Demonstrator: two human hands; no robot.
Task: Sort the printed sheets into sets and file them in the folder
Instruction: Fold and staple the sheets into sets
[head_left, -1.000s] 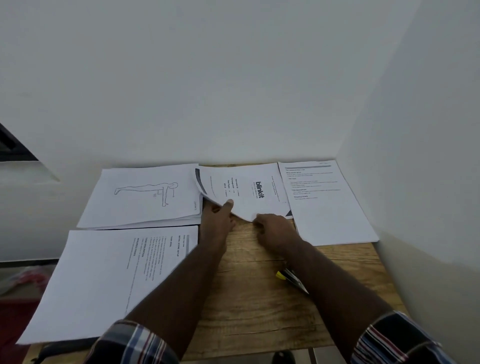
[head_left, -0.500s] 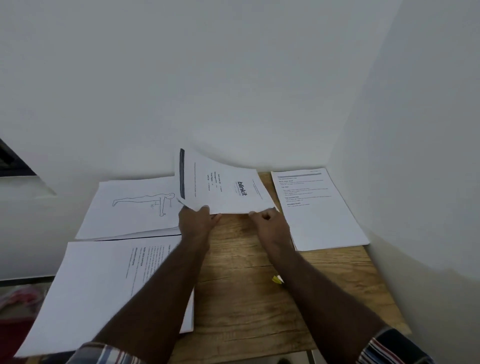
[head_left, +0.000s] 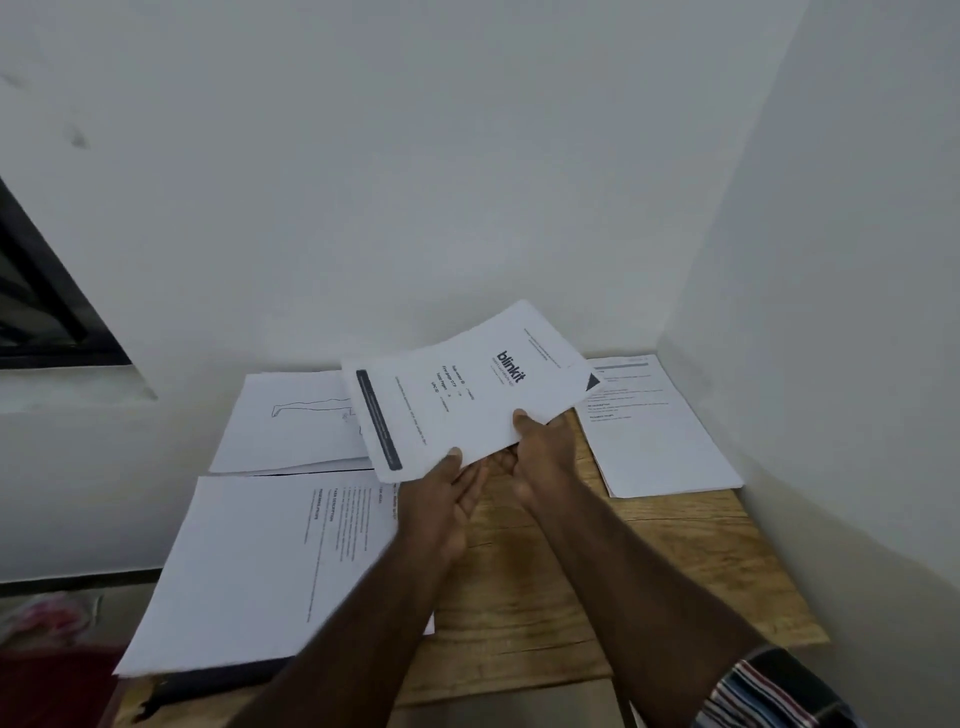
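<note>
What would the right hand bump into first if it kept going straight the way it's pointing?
Probably the white back wall. The right hand, holding the blinkit sheets with the left hand, points forward and slightly left over the wooden table. Nothing else seems to stand between, though depth is hard to judge.

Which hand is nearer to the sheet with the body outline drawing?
Left. The left hand holds the near edge of the lifted blinkit sheet, just right of the drawing sheet. The right hand grips the same sheet farther right.
</note>
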